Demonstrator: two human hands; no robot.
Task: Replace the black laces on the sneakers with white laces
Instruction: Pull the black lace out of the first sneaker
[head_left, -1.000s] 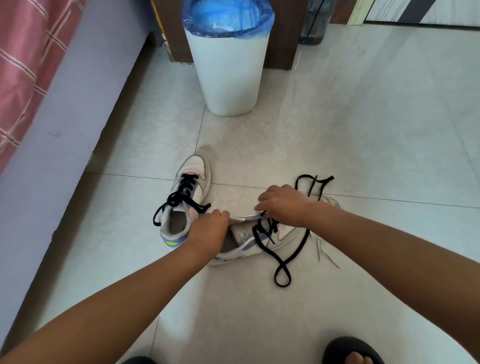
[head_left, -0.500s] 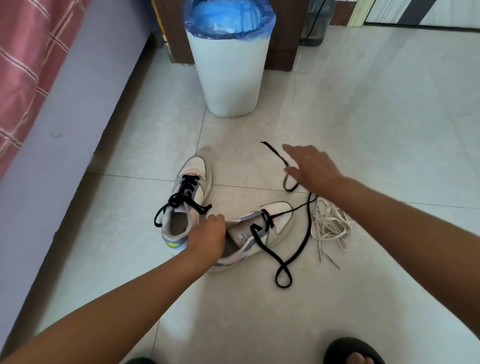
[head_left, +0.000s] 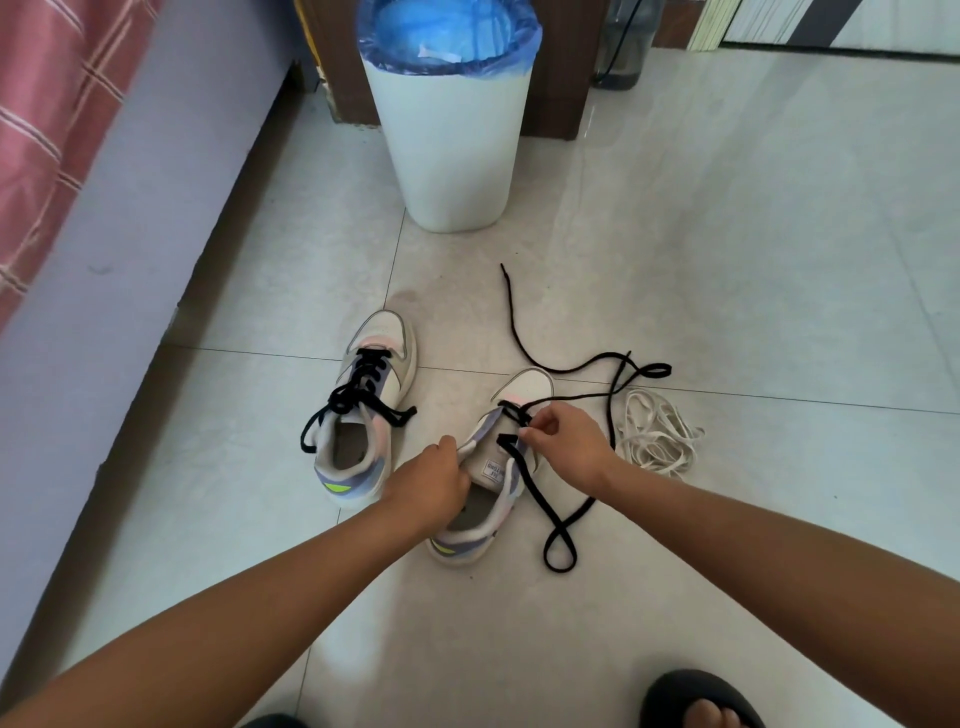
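With the left hand (head_left: 434, 480) gripping the sneaker (head_left: 493, 467) and the right hand (head_left: 563, 447) pinching the black lace (head_left: 524, 418), a hard tug could snag it in the eyelets.

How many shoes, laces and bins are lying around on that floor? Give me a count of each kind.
Sneakers: 2, the laced sneaker and the sneaker being unlaced
Black laces: 2, one tied in the laced sneaker, one half pulled out
White laces: 1 bundle; separate laces cannot be told
Bins: 1
Total: 6

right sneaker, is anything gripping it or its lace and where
The left hand holds the right sneaker by its tongue and collar; the right hand pinches the black lace at the eyelets near the toe.
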